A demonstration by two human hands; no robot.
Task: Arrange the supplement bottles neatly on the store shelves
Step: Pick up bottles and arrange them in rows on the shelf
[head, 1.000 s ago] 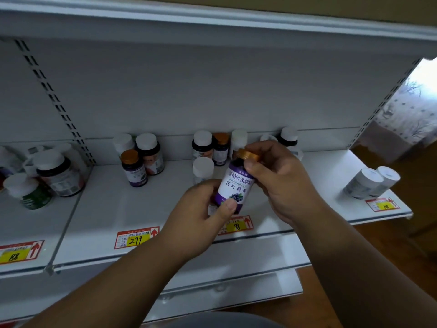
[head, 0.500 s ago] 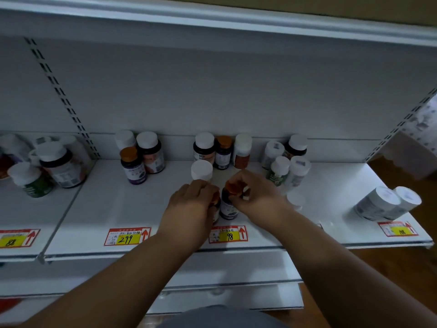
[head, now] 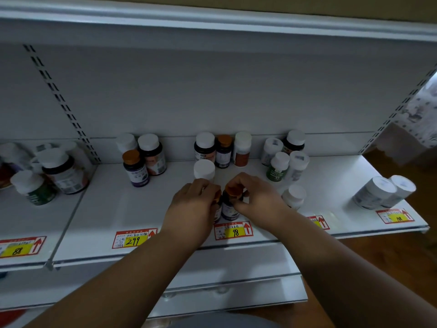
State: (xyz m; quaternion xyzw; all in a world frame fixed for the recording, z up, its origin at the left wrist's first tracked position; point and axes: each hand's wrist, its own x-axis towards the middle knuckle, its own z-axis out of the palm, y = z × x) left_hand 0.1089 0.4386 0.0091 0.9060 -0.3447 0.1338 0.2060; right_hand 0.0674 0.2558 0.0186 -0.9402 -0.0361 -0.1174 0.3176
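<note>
A dark bottle with an orange cap [head: 230, 204] stands on the white shelf [head: 106, 209] near its front edge, above the "98" price tag [head: 233, 230]. My right hand [head: 257, 195] pinches its cap from the right. My left hand [head: 195, 204] curls round a second orange-capped bottle [head: 217, 204] right beside it, mostly hidden by my fingers. A white-capped bottle [head: 204, 170] stands just behind my hands.
More bottles stand along the back: a pair at the left [head: 144, 159], three in the middle [head: 223, 149], a cluster at the right [head: 283, 157]. A small white bottle [head: 293, 196] sits right of my hand. Two white jars [head: 383, 191] lie tipped at the far right.
The purple-labelled bottle came down from mid-air onto the shelf front. Both hands followed it down and now stay on the two bottles; little moved in the last half second.
</note>
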